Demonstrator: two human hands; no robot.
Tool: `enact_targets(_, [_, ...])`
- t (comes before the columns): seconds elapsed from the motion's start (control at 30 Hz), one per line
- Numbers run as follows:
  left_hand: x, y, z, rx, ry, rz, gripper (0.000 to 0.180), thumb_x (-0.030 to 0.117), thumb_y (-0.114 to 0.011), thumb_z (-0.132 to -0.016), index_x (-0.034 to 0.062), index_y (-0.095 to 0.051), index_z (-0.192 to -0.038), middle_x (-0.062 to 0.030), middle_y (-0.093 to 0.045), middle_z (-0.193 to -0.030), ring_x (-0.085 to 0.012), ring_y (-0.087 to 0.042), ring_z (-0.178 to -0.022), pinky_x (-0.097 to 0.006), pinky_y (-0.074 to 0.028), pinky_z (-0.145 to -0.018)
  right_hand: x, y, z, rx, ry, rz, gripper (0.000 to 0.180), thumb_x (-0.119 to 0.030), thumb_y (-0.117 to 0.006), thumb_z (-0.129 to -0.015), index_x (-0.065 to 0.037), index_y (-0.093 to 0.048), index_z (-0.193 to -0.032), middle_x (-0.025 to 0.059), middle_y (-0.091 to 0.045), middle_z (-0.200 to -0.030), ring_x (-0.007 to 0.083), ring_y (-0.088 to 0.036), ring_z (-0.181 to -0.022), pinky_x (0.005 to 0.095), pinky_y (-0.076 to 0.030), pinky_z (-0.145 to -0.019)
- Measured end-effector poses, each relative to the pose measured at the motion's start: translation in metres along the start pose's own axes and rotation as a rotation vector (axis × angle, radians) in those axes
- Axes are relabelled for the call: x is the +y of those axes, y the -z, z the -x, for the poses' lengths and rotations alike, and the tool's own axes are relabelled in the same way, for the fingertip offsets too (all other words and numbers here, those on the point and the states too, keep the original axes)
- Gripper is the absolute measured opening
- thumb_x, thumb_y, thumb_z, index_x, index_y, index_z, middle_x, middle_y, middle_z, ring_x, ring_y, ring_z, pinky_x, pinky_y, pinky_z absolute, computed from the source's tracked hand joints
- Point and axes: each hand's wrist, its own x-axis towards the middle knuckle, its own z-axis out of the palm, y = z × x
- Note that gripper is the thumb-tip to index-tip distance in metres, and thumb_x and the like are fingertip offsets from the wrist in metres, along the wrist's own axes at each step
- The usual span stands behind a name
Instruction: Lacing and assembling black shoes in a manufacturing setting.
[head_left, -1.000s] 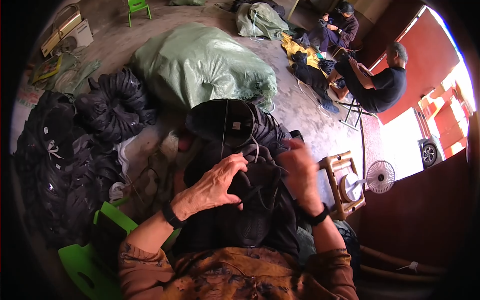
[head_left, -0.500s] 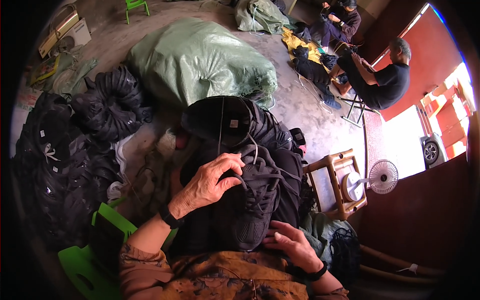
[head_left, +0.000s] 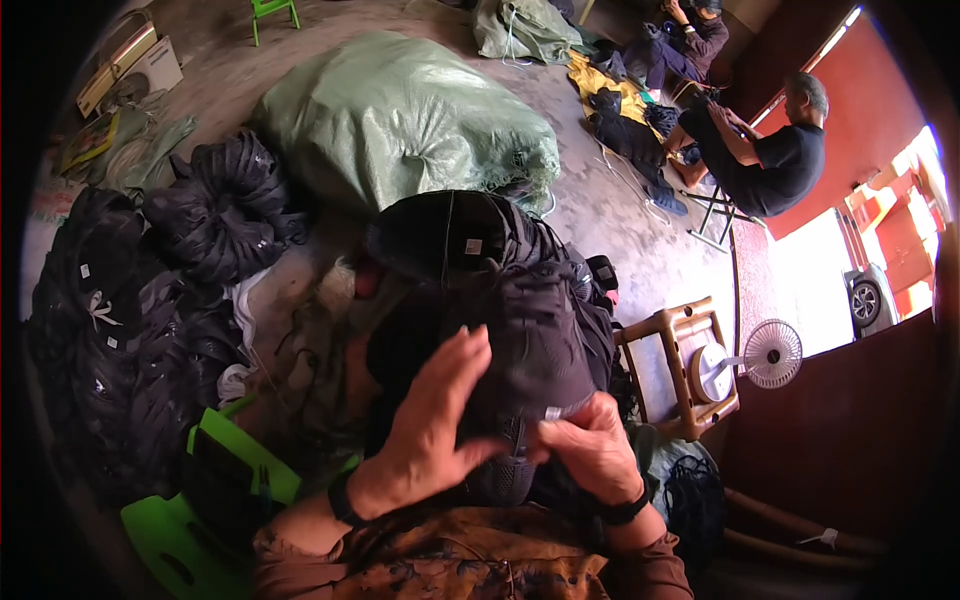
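A black shoe upper (head_left: 530, 345) lies across my lap, its mesh toe end (head_left: 500, 480) towards me. A smooth dark flap of it is folded down over the laces, which are now covered. At the flap's lower edge, by a small white label, my right hand (head_left: 595, 455) pinches the fabric between thumb and fingers. My left hand (head_left: 430, 420) is beside the upper's left edge, slightly blurred, fingers stretched and thumb apart, holding nothing. Just beyond the upper lies a bundle of nested black shoe uppers (head_left: 425, 235) with a white label inside.
Heaps of black shoe uppers (head_left: 110, 370) lie at left, near a green plastic chair (head_left: 160, 545). A large pale green sack (head_left: 390, 120) stands ahead. At right, a bamboo stool (head_left: 685, 365) carries a small fan (head_left: 772, 353). Two people (head_left: 790, 150) sit working at far right.
The laced front is now covered by the folded-down flap. My right hand has moved up and taken the flap's edge. My left hand has let go of the upper and opened.
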Motion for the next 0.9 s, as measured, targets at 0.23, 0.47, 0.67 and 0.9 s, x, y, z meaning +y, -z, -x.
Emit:
enact_targets(0.23, [-0.113, 0.017, -0.122, 0.410, 0.157, -0.412, 0.026, 0.020, -0.056, -0.093, 0.0007, -0.057, -0.076, -0.0267, -0.058, -0.073, -0.0461, -0.058, -0.070, -0.047, -0.044, -0.058, 0.009, 0.046, -0.083, 0.077, 0.498, 1.265, 0.040, -0.002, -0.061, -0.088, -0.004, -0.058, -0.127, 0.0145, -0.058, -0.132, 0.0373, -0.055, -0.122, 0.0418, -0.041, -0.104])
enact_targets(0.47, [-0.276, 0.019, -0.073, 0.490, 1.078, 0.461, 0.033, 0.026, -0.063, -0.089, 0.0015, -0.066, -0.111, -0.0107, -0.066, -0.104, -0.0229, -0.063, -0.092, -0.038, -0.053, -0.063, 0.028, 0.077, -0.054, 0.119, 0.157, 0.094, 0.039, -0.005, -0.051, -0.098, 0.000, -0.051, -0.136, 0.0179, -0.058, -0.134, 0.0250, -0.051, -0.130, 0.0371, -0.032, -0.114])
enact_targets(0.67, [-0.247, 0.021, -0.061, 0.311, 1.093, 0.511, 0.045, 0.036, -0.061, -0.093, 0.0041, -0.056, -0.125, -0.0091, -0.062, -0.114, -0.0249, -0.066, -0.086, -0.039, -0.053, -0.072, 0.022, 0.086, -0.056, 0.110, 0.147, -0.073, 0.039, -0.011, -0.051, -0.101, 0.003, -0.047, -0.137, 0.0163, -0.059, -0.132, 0.0233, -0.052, -0.128, 0.0375, -0.036, -0.113])
enact_targets(0.9, [-0.089, -0.012, -0.042, 0.157, 0.439, 0.051, 0.083, 0.035, -0.070, -0.090, -0.0046, -0.024, -0.146, -0.0278, -0.047, -0.134, -0.0368, -0.048, -0.126, -0.041, -0.043, -0.101, 0.037, 0.076, -0.100, 0.254, 0.356, 1.162, 0.049, -0.028, -0.066, -0.091, 0.002, -0.051, -0.128, 0.0263, -0.061, -0.116, 0.0378, -0.061, -0.107, 0.0430, -0.049, -0.084])
